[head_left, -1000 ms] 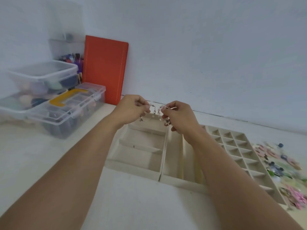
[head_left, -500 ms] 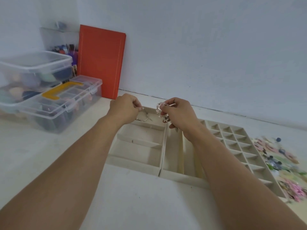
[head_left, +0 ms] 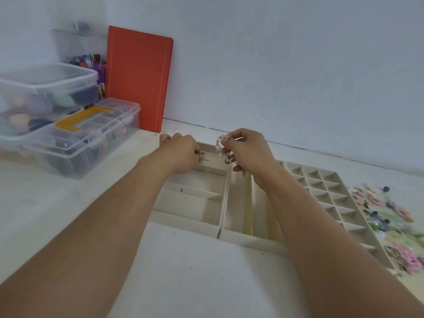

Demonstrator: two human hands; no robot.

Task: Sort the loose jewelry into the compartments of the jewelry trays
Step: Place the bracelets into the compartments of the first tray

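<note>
Hanging from the right hand (head_left: pixel 249 152), a beaded bracelet (head_left: pixel 219 146) is pinched between the fingertips, its long axis running roughly from 12 to 6 o'clock, with a darker charm at its lower end. It is held above the far edge of the middle tray (head_left: pixel 236 235). The left hand (head_left: pixel 183 153) is curled round a small silvery piece (head_left: pixel 203 158), too small to identify, over the far compartment of the left tray (head_left: pixel 183 220). At 3 o'clock from these, a grid tray (head_left: pixel 339 203) is seen, and beyond it a blurred heap of loose jewelry (head_left: pixel 390 216). No writing can be read anywhere. Against the frame half a second ago, the left hand has been lowered toward its tray and the hands have been drawn farther apart. At 10 o'clock, clear boxes (head_left: pixel 75 134) and a red board (head_left: pixel 138 79) stand by the wall.
</note>
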